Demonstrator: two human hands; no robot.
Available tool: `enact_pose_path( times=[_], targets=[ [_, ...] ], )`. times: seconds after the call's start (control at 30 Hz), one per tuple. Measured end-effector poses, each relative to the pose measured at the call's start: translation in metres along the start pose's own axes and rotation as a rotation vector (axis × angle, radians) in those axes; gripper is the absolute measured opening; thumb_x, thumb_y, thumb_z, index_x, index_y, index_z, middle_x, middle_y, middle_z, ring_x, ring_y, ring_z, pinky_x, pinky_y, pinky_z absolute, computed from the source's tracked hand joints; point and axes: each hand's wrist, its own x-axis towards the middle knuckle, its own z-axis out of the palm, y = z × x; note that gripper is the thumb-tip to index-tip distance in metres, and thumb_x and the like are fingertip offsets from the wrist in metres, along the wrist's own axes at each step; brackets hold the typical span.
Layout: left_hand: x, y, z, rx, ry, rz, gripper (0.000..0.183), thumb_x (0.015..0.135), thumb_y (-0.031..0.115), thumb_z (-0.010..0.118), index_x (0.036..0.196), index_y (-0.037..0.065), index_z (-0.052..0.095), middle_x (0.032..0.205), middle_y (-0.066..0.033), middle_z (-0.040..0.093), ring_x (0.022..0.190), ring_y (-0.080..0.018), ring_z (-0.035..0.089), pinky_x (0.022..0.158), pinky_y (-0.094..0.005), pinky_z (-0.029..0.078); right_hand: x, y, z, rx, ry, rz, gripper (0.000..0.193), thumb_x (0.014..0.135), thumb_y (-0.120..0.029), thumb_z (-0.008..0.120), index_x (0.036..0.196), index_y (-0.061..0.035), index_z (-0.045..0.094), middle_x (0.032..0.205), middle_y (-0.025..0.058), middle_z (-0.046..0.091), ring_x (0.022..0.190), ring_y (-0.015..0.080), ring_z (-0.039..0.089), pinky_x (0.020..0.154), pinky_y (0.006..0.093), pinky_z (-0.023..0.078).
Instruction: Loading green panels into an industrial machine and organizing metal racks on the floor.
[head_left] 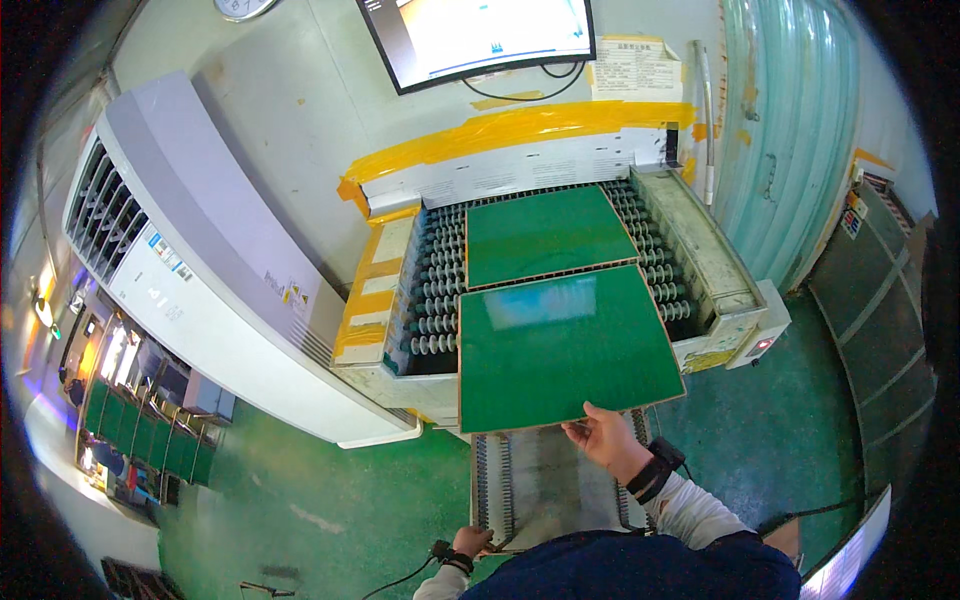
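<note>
A green rectangular board [575, 350] with a thin brown rim lies with its far part on a roller conveyor [434, 300], its near edge sticking out toward me. My right hand [604, 440] is closed on that near edge, thumb on top and fingers beneath. Just beyond it, a second green board [545, 238] rests flat on the rollers. Below the held board stands a grey rack [548, 485] with toothed strips along its sides. My left hand [472, 541] is closed at the rack's near left corner, its fingertips partly hidden.
A tall white air conditioner [215, 250] stands left of the conveyor. Above hangs a monitor [480, 40]. A control box [762, 330] is fixed at the conveyor's right end. Dark panels [875, 300] lean at the right. More green boards [150, 435] stand far left. A cable [400, 580] runs beside my left wrist.
</note>
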Motion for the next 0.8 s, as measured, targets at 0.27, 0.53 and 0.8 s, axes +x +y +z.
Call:
enact_pose_path(
  times=[0.27, 0.53, 0.8],
  targets=[
    [0.001, 0.001, 0.002, -0.091, -0.006, -0.003, 0.033, 0.084, 0.028, 0.064, 0.087, -0.004, 0.067, 0.071, -0.0124, 0.07, 0.056, -0.0154, 0.067, 0.053, -0.0279, 0.054, 0.017, -0.006, -0.009, 0.018, 0.018, 0.01, 0.027, 0.094, -0.024, 0.056, 0.109, -0.0017, 0.054, 0.104, 0.0156, 0.061, 0.091, 0.0276, 0.061, 0.077, 0.0367, 0.054],
    [-0.019, 0.023, 0.0, 0.129, 0.077, 0.069, 0.032, 0.084, 0.029, 0.064, 0.087, -0.003, 0.069, 0.07, -0.0114, 0.07, 0.056, -0.015, 0.067, 0.054, -0.0274, 0.053, 0.026, -0.012, -0.01, 0.032, 0.011, 0.026, 0.025, 0.092, -0.023, 0.058, 0.109, -0.0049, 0.055, 0.105, 0.0149, 0.061, 0.096, 0.0288, 0.058, 0.085, 0.0402, 0.048],
    [-0.011, 0.016, 0.001, 0.259, 0.107, 0.099, 0.035, 0.082, 0.033, 0.065, 0.082, -0.002, 0.07, 0.066, -0.0093, 0.069, 0.058, -0.0157, 0.067, 0.057, -0.0287, 0.054, 0.027, -0.017, -0.004, -0.028, 0.018, 0.008, 0.022, 0.092, -0.023, 0.058, 0.109, -0.0076, 0.056, 0.107, 0.0133, 0.062, 0.097, 0.0279, 0.059, 0.084, 0.0392, 0.049]
  ],
)
